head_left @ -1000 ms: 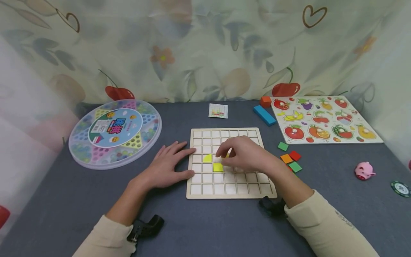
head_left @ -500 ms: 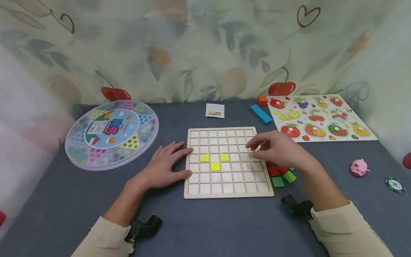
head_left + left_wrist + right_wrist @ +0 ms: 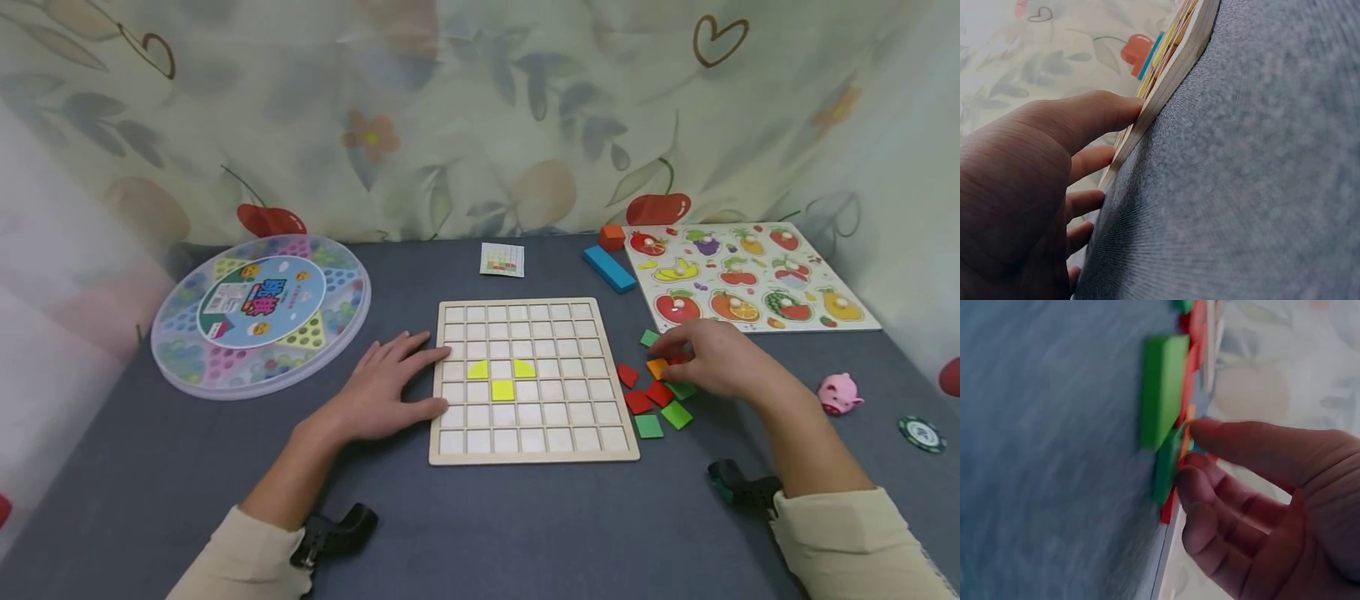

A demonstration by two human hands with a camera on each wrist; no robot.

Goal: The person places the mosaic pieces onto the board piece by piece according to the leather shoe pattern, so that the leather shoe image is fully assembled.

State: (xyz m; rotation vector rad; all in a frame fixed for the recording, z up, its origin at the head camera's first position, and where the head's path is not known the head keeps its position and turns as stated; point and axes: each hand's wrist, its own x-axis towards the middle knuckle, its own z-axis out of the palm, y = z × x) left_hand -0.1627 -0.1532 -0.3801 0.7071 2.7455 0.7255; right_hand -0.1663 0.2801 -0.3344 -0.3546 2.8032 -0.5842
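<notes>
My left hand (image 3: 392, 385) lies on the table with its fingers spread, fingertips and thumb touching the left edge of the wooden grid board (image 3: 534, 457). In the left wrist view, the thumb (image 3: 1107, 115) rests against that edge. On the board sit a yellow square tile (image 3: 502, 390) and two yellow rounded-corner tiles, left (image 3: 477, 369) and right (image 3: 524, 367). My right hand (image 3: 716, 358), loosely curved, hovers over the loose tiles, its fingertips by an orange tile (image 3: 657, 368). In the right wrist view, its thumb is close to a green tile (image 3: 1167, 465); no tile is seen lifted.
Red and green tiles (image 3: 648, 426) lie right of the board. Farther back are a small pattern card (image 3: 502, 259), a blue block (image 3: 609, 268), an orange block (image 3: 612, 237) and a fruit puzzle board (image 3: 750, 275). A round game box (image 3: 352, 333) stands left; a pink pig (image 3: 839, 392) and chip (image 3: 922, 433) lie right.
My right hand has moved from above the board rightward to the loose tiles, uncovering the right yellow rounded-corner tile. My left hand has stayed at the board's edge.
</notes>
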